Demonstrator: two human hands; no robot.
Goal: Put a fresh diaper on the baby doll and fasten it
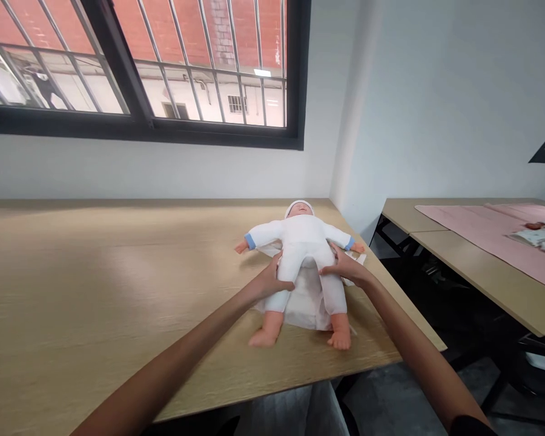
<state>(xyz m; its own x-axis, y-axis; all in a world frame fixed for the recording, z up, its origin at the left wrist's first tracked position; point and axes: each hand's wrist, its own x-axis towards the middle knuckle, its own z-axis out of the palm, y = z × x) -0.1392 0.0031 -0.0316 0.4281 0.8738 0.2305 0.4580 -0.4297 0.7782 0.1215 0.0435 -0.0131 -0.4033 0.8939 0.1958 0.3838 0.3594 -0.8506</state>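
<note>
A baby doll [302, 242] in a white suit and white cap lies on its back on the wooden table [95, 284], arms spread, bare feet toward me. A white cloth or diaper [309, 303] is spread under its hips and legs. My left hand [272, 280] grips the doll's thigh on the left side, fingers wrapped around it. On the other side, my right hand [345, 269] holds the doll's other thigh near the hip, fingers curled.
The table's front edge runs just below the doll's feet, its right edge close beside the doll. A second table [481, 266] at right carries a pink cloth [495, 233] and a small bundle [542, 236]. A barred window spans the wall behind.
</note>
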